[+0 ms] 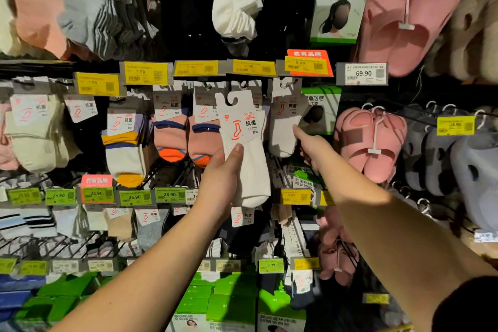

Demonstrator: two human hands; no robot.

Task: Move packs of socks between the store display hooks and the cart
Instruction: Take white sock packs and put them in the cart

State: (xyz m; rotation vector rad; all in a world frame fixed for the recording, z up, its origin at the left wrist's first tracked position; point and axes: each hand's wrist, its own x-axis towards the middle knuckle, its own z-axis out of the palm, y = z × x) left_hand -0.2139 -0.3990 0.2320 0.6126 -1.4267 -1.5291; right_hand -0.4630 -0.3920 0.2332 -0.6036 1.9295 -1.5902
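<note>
**White sock pack held up at the hooks**

While the head camera looks at a wall of hanging socks, the left hand [223, 175] grips a white sock pack [246, 153] from below, thumb across the front of the sock and fingers curled behind it. The pack is upright, its card header [237, 118] with the hook slot at the top, just below a yellow price tag [253, 67] and in front of other packs on the hooks. The right hand [314, 147] reaches in beside it, its fingertip touching another white sock pack [285, 121] still on its hook [285, 83]; how its other fingers lie cannot be told. Pink slippers [373, 143] hang to the right. Green boxes [229, 302] sit below.
</note>
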